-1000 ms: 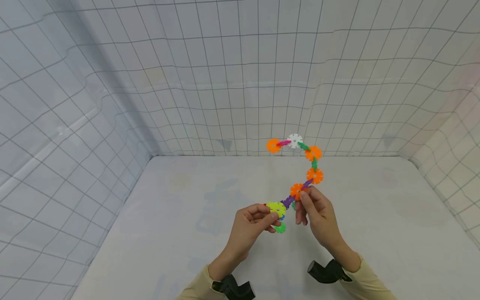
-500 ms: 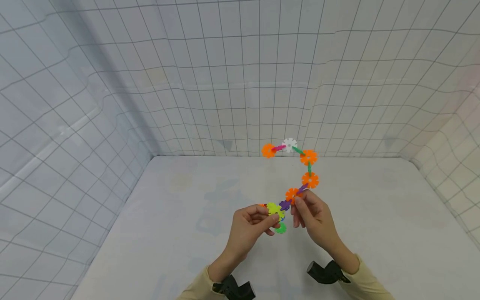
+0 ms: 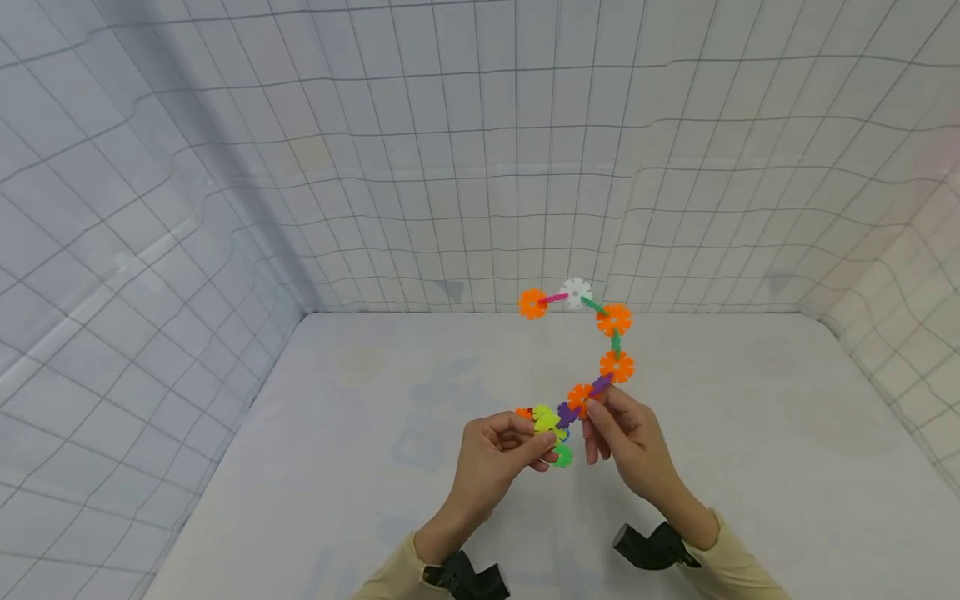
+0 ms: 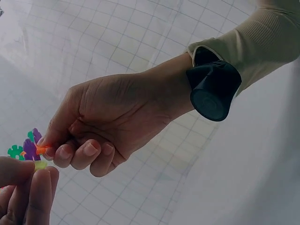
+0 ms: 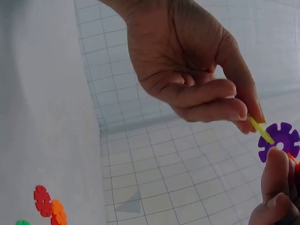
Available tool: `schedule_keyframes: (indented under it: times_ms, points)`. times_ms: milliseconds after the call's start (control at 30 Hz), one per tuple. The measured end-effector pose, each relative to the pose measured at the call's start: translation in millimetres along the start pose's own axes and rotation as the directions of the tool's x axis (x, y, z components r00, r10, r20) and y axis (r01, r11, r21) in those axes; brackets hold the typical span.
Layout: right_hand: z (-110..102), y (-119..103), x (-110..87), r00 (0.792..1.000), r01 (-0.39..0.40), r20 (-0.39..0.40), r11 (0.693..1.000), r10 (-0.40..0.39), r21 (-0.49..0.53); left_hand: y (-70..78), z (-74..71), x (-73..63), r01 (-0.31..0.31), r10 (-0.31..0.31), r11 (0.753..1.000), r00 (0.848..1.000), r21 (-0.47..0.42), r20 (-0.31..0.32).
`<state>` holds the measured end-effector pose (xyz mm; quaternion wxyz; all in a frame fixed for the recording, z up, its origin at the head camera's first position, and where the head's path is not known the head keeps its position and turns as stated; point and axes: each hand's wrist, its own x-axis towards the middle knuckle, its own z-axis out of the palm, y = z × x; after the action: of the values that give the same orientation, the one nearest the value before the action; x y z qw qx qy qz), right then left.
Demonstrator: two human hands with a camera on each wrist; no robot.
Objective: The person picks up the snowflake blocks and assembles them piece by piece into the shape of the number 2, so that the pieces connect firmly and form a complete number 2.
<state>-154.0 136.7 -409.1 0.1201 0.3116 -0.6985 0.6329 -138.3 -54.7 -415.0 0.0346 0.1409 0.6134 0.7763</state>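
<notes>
White tabletop [image 3: 337,467], gridded walls [image 3: 465,167], yellow disc [image 3: 545,417] pinched in left hand [image 3: 495,450], orange disc [image 3: 579,397] in right hand [image 3: 637,442].

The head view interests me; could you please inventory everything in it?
Orange discs: 4, orange, along curve
White disc: 1, white, curve's top
Pink disc: 1, pink, left of white
Green discs: 2, green, beside upper-right orange
Purple discs: 2, purple, beside nearest orange
Yellow disc: at least 1, yellow, left of purple
Lowest disc: 1, green, below yellow
Blue piece: 1, blue, beside yellow
Obscured pieces: count unclear, orange-red, left of yellow
Table: 1, white, beneath
Gridded sheeting: count unclear, white, surrounding
Wrist devices: 2, black, lower edge
Sleeves: 2, cream, lower edge
Left hand: 1, pinching yellow disc
Right hand: 1, pinching orange disc
</notes>
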Motion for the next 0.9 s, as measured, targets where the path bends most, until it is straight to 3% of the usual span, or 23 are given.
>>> schedule_keyframes:
  times_ms: [167,300,433,600,900]
  points:
    - [2,-1,1.0,1.000,-0.025,0.016,1.000,0.025,-0.008,-2.0,-1.7,1.0,0.008,-0.008,1.000,1.000,-0.019,-0.001]
    - [0,0,2.5,0.998,-0.052,0.030,0.998,0.052,-0.028,-3.1,-3.5,2.3,0.013,-0.012,1.000,0.999,-0.014,0.045]
    - [-3,1,4.2,0.998,-0.043,0.045,0.998,0.045,-0.047,-2.6,-5.2,4.0,0.016,-0.021,0.999,0.994,0.039,0.107]
    - [-5,4,3.6,0.997,-0.053,0.050,0.996,0.057,-0.065,-0.5,-8.3,5.7,0.011,-0.026,0.993,0.992,0.117,0.127]
    - [-6,6,3.8,0.993,-0.079,0.090,0.997,0.078,0.015,-2.1,-10.8,7.2,-0.003,-0.012,0.994,0.991,0.107,0.136]
